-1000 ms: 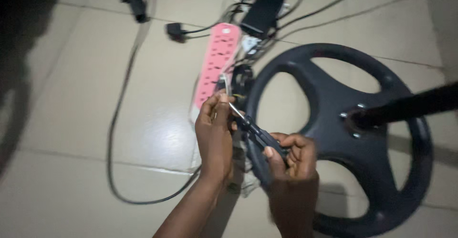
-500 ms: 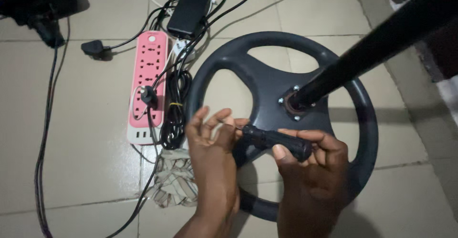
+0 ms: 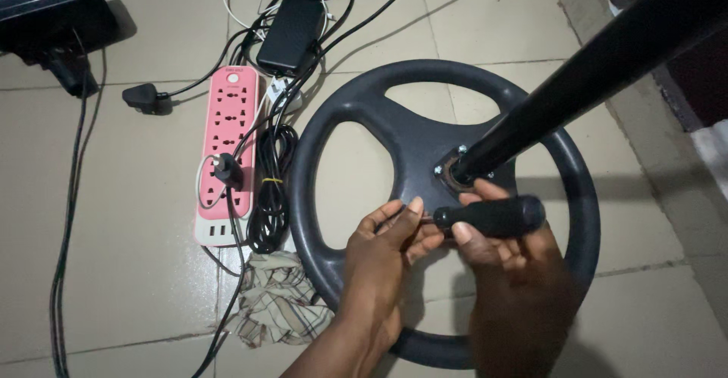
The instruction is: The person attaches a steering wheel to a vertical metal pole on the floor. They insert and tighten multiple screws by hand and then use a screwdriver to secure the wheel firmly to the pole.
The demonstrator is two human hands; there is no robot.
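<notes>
Screwdriver [image 3: 489,216], black-handled, lies level across the hub of a round black stand base [image 3: 356,112] on the tiled floor [image 3: 136,272], gripped in the right hand [image 3: 508,264] w/ fingers curled round the handle and thumb on top. Left hand [image 3: 383,260] sits just beside it, fingertips pinched together at the tool's tip end, apparently steadying the shaft or a small part there; the tip itself is hidden, so which one can't be told. Both hands hover over the lower spoke, close under the hub where a black pole [image 3: 576,82] rises from a bolted collar [image 3: 455,169], slanting up toward the top right. Bolt heads show around that collar, which prob. explains why the tool is kept so near it.

Left of the base, a pink power strip [image 3: 227,131] lies flat w/ one plug [image 3: 225,170] seated in it. A bundled black cable [image 3: 273,188] rests between strip and base rim. A black adapter [image 3: 292,25] sits beyond the strip's far end, leads trailing. A checked rag [image 3: 277,310] is crumpled on the floor, touching the rim at lower left. A dark appliance [image 3: 45,14] fills the top-left corner.
</notes>
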